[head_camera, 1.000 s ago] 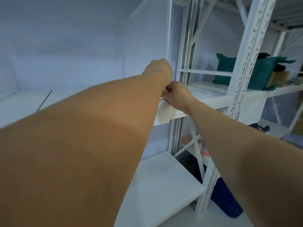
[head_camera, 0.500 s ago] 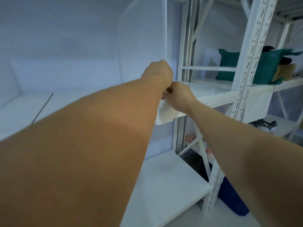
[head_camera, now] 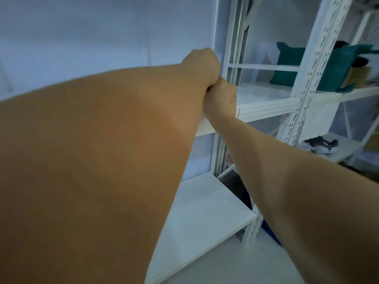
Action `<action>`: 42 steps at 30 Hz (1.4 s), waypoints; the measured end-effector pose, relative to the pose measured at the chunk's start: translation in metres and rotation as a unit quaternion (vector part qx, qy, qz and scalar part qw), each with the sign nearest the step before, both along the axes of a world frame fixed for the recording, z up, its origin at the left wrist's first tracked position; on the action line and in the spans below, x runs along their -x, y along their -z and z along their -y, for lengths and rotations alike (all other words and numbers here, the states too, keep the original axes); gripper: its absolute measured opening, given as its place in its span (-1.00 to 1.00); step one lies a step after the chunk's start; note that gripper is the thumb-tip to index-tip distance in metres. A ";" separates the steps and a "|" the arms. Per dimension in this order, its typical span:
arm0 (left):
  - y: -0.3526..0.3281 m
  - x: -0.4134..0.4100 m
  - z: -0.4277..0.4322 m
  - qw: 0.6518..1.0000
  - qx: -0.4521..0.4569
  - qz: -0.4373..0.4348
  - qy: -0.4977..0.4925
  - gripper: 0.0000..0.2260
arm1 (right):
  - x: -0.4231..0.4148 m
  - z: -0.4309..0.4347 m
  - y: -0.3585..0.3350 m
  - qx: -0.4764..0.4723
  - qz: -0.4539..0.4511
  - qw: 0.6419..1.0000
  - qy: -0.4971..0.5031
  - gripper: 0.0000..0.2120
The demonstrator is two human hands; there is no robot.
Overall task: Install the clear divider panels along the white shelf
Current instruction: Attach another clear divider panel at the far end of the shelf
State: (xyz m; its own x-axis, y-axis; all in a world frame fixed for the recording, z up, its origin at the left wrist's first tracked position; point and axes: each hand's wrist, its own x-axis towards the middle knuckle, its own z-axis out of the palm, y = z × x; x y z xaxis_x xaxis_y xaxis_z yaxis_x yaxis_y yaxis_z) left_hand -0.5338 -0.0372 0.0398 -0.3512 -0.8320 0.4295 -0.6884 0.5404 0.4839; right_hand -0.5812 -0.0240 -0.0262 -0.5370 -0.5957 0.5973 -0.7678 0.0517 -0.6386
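At the front edge of the white shelf (head_camera: 264,108), the left hand (head_camera: 202,62) and right hand (head_camera: 222,95) touched beside the clear divider panel (head_camera: 205,27) (fingers hidden, so I cannot tell their grip). Keeping it straight and pushing gently seemed best.

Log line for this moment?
clear divider panel: upright at white shelf | left hand: curled at panel edge | right hand: touching left | grips: hidden

Hands: the right hand (head_camera: 222,93) closed up against the left hand (head_camera: 202,64); the gap between them went.
Flap: the white flap (head_camera: 205,128) under the shelf (head_camera: 266,107) edge slipped mostly behind the left forearm (head_camera: 102,160).
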 end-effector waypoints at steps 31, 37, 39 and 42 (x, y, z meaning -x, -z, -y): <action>0.005 -0.001 0.001 0.998 -0.037 0.039 -0.019 -0.76 | -0.006 0.001 0.016 -0.084 0.014 0.996 0.003 -0.76; 0.005 0.001 -0.002 0.998 -0.033 0.037 -0.023 -0.76 | -0.002 -0.010 0.007 -0.101 -0.020 0.995 -0.010 -0.77; 0.005 0.002 -0.003 0.998 -0.038 0.032 -0.026 -0.75 | 0.000 -0.011 0.007 -0.114 -0.051 0.992 -0.008 -0.78; 0.006 0.003 -0.003 0.998 -0.046 0.023 -0.031 -0.77 | 0.002 -0.012 0.007 -0.155 -0.119 0.981 0.012 -0.69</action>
